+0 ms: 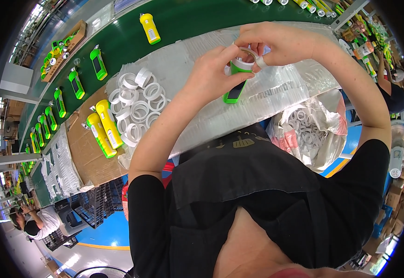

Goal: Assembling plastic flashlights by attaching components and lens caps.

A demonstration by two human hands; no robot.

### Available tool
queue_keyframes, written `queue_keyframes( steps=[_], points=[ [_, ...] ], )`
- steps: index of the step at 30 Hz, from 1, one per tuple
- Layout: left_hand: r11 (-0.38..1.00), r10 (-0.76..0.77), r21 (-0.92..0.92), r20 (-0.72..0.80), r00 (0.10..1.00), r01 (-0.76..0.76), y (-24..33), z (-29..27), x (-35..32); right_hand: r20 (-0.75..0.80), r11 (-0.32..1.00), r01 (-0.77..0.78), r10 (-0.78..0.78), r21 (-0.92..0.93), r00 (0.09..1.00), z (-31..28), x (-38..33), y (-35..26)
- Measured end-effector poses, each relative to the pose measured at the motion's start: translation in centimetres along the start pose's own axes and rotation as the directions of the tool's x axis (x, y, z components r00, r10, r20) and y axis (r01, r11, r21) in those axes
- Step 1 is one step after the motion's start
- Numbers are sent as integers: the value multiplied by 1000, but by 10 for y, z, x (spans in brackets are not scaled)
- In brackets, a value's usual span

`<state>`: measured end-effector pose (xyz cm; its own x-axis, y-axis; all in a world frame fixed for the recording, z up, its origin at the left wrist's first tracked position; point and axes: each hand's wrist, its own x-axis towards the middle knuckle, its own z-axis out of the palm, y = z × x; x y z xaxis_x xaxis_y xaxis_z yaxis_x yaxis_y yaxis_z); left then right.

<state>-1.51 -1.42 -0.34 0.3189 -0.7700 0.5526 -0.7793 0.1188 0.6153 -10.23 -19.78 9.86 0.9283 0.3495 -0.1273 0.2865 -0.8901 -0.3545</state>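
Head view looked down on a long green conveyor belt (183, 18) running beyond both hands, carrying green and yellow torches in a line. Nearer than the belt lay the table (276, 99), covered under the hands with clear plastic sheeting. Below the right hand, toward the person's body, sat a plastic bag of white rings (310, 132). Out to the left of the left hand was a loose heap of white rings (134, 104), with two yellow torches (104, 127) on brown cardboard just beyond that heap.

The left hand (211, 74) was closed around the upper body of a green torch (236, 83), holding it tilted above the sheeting with its head up between the two hands. The right hand (280, 44) was pinched, thumb and fingers shut on a white ring (249, 53) sitting right at the torch's head.

I judged the step in hand to be fitting the ring onto the torch head; whether it was fully seated I could not tell. The next move seemed to call for keeping the ring square to the head and pressing evenly while the left hand held the body firm.
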Motion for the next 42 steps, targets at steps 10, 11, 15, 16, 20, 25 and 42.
queue_keyframes(
  steps=[10, 11, 15, 16, 20, 25, 42],
  points=[
    [994, 57, 96, -24, 998, -55, 0, 5, 2, -84, 833, -516, 510, -201, 856, 19, 12, -11],
    [993, 62, 98, -23, 998, -59, -2, 3, 2, -89, 832, -518, 511, -201, 855, 13, 11, -14],
    [998, 66, -4, -59, 996, -67, -5, 3, 0, -234, 993, -111, 102, -25, 967, 19, 4, 5],
    [993, 109, -38, -81, 991, -112, -5, 4, 1, -395, 956, 287, -243, 57, 886, 27, 0, 19],
    [999, -54, -4, -30, 998, 54, 2, -3, -4, 9, 788, -536, 565, -304, 825, 12, 9, -31],
    [998, 35, -41, -46, 998, -37, -3, 0, -1, -330, 995, 98, -81, 34, 940, 38, -2, 13],
    [259, 169, -694, 717, 676, 672, 35, -36, -29, -490, 932, 312, -188, 183, 851, 10, -35, -53]
  ],
)
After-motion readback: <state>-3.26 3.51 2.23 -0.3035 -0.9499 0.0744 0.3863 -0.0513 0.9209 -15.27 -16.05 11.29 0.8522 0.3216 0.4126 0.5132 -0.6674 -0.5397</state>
